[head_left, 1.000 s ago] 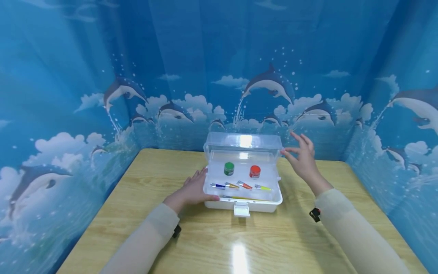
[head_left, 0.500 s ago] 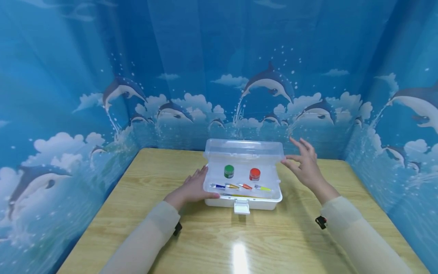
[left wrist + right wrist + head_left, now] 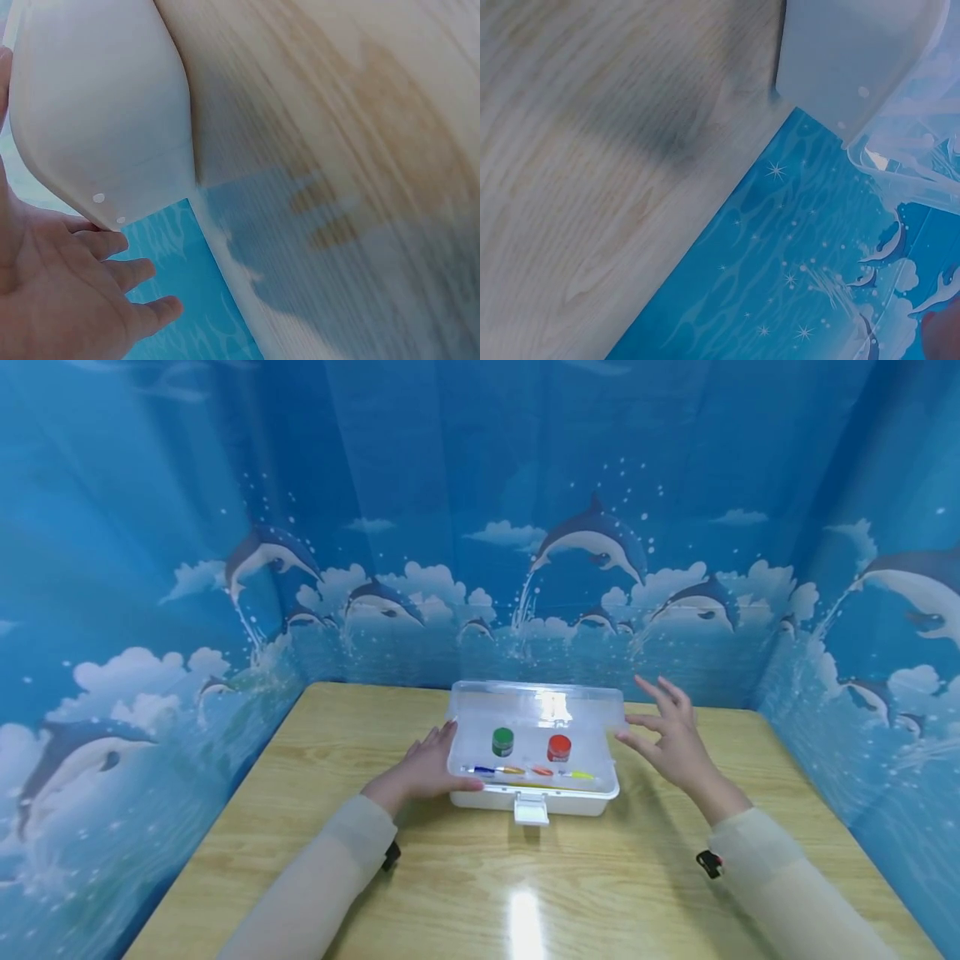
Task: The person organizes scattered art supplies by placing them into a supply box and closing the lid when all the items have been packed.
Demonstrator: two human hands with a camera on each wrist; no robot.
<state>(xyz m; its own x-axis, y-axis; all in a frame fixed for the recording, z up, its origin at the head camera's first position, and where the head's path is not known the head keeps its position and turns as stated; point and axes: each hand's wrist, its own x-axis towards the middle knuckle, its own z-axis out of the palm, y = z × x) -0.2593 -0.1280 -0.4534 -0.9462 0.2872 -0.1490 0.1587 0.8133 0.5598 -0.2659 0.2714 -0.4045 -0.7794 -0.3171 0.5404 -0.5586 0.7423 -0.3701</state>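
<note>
A white plastic box [image 3: 577, 805] with a clear hinged lid [image 3: 510, 693] stands on the table, its lid raised at the back. My right hand [image 3: 672, 750] pinches the lid's right corner between thumb and index finger, the other fingers spread. Against the box's left side rests my left hand [image 3: 420, 768], thumb on the front rim; in the left wrist view its fingers [image 3: 131, 274] are nearly straight. A green jar [image 3: 502, 743] and a red jar [image 3: 558, 749] sit inside, with several short paintbrushes [image 3: 511, 770] and a long yellow-handled brush [image 3: 536, 786] before them.
The box's white latch [image 3: 530, 810] hangs down at the front. Under it lies a wood-grain table [image 3: 450, 885], whose far edge meets a blue dolphin-print curtain [image 3: 420, 468]. The same curtain encloses the left and right sides.
My right hand has come down a little toward me, and the lid has tilted lower with it. The left hand stays on the box, and the jars and brushes keep their places.
</note>
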